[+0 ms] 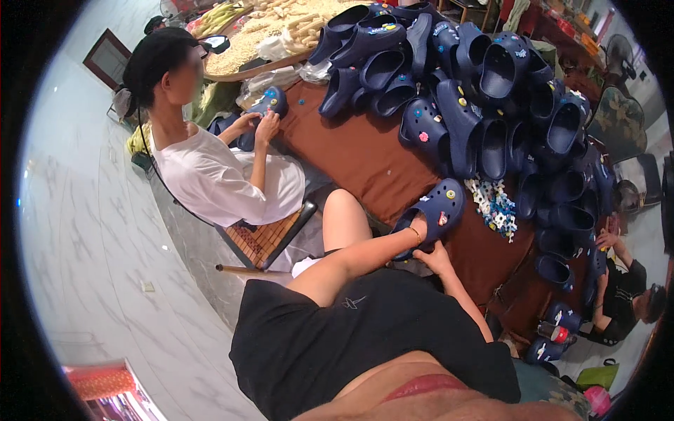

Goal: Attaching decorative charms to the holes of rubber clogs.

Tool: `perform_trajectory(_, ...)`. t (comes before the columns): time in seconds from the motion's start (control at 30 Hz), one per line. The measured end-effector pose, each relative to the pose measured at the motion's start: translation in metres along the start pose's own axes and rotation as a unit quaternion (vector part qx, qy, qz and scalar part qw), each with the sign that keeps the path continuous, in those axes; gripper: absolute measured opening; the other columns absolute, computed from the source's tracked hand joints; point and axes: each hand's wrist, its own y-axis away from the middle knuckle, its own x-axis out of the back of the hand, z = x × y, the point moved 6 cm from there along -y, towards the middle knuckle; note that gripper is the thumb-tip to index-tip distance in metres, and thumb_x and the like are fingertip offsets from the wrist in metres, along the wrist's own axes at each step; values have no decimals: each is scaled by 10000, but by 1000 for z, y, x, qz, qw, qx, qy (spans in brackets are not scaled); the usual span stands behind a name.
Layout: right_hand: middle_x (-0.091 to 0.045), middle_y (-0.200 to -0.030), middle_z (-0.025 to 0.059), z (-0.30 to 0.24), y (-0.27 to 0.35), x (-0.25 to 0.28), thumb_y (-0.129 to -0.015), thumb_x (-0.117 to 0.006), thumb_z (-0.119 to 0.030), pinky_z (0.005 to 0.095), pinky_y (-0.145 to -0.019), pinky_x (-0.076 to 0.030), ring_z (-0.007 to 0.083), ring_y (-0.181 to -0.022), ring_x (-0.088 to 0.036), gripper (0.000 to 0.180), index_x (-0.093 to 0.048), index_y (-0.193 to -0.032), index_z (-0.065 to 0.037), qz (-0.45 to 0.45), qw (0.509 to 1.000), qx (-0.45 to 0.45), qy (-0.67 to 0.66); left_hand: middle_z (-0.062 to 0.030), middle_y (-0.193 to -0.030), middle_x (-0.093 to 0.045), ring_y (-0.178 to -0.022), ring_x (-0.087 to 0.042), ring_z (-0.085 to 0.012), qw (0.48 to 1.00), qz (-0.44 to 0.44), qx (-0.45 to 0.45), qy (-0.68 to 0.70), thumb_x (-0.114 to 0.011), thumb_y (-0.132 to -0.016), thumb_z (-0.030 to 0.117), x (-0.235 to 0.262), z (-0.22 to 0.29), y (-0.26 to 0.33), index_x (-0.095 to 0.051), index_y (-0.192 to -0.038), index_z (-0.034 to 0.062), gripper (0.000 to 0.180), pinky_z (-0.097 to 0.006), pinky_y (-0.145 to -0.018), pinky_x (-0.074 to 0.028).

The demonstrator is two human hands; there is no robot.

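A dark blue clog (449, 196), dotted with small charms, is held close in front of me above my lap. My left hand (419, 226), with a thin bracelet at the wrist, reaches into the clog's foot opening, and its fingers are hidden inside. Gripping the clog's near side is my right hand (437, 258), its thumb and fingers closed on the edge. Just right of the clog lies a heap of small white, blue and black charms (493, 207) on the brown-covered table (344, 147).
A large pile of dark blue clogs (491, 77) covers the table's far and right parts. At left, a seated person (217, 168) works on another clog (270, 104). A second person (621, 295) sits at far right. Corn kernels fill a round tray (242, 73) beyond.
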Motion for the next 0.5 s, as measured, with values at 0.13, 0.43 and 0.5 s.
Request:
perform_trajectory(0.13,-564,-874,89,-16,4,4,-628,-716,-166,260,-548,-457,156,-702,-556,636,-378,-1142,0,-25,995,-31,-96,-199,-945,-585,-925,-549,-307,997,-81,12,11,-450,-744,268,-20,14,0,-624,-849,57,294,-397,-815,-413)
perform_trajectory(0.43,-545,-1031,149,-56,17,44,-636,-676,-168,347,-818,-419,250,-955,-532,576,-415,-1124,-8,174,983,5,-67,-218,-848,-589,-861,-553,-314,964,-225,-141,31,-505,-709,208,-25,47,34,-629,-733,45,206,-403,-770,-420)
perform_trajectory(0.5,-547,-1030,154,-55,20,52,-640,-670,-175,349,-815,-420,256,-955,-534,562,-423,-1119,-12,204,976,34,-70,-206,-830,-572,-802,-537,-329,953,-243,-180,8,-554,-672,132,11,68,35,-597,-743,5,152,-411,-726,-424)
